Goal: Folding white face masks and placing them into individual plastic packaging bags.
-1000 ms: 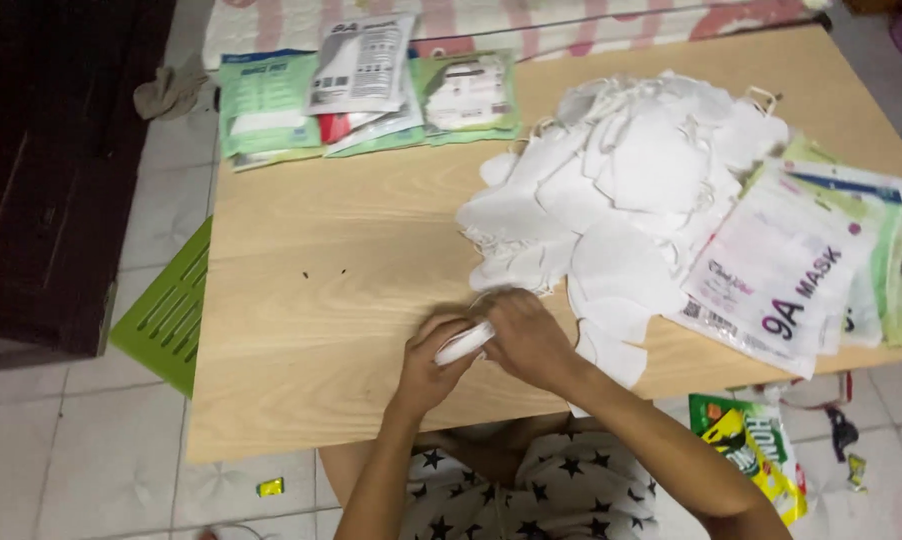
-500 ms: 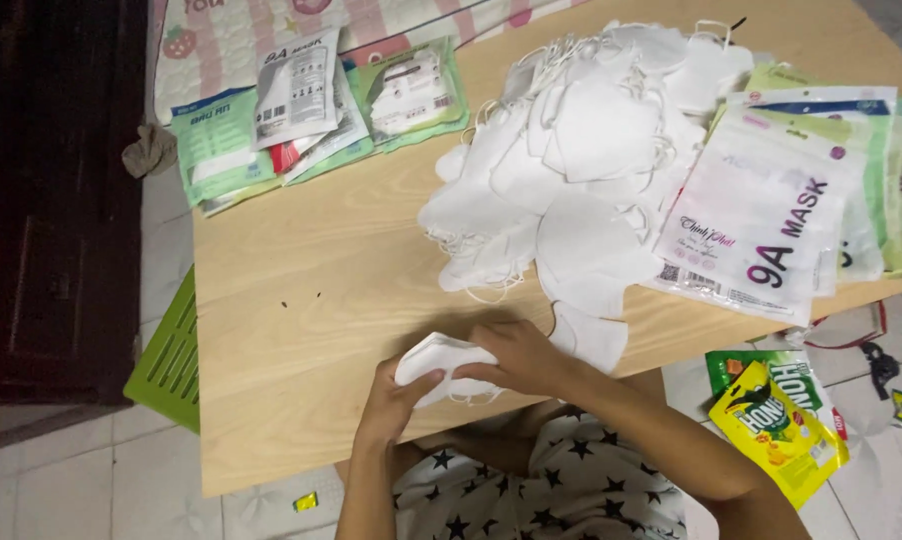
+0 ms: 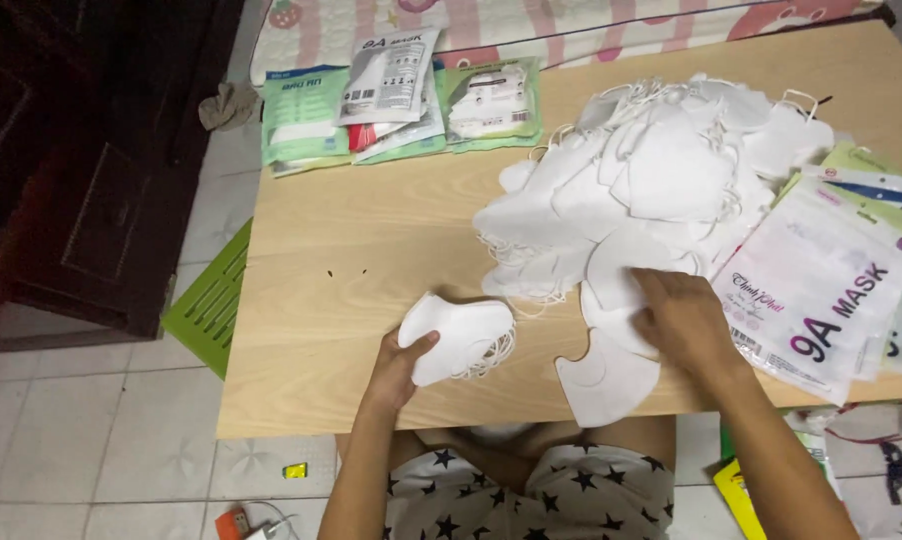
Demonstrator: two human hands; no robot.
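The left hand [image 3: 399,372] pinches a light, soft stack of folded white masks [image 3: 459,338] by its seven-o'clock edge, while the right hand [image 3: 683,318] presses open-fingered on the mask pile [image 3: 651,190] at its five-o'clock edge.

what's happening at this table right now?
A person sits at a wooden table handling white face masks. The left hand holds a small folded stack of masks near the front edge. The right hand rests on the near side of a big loose pile of masks. Flat empty pouches lie to the right, and filled packs sit at the far edge.
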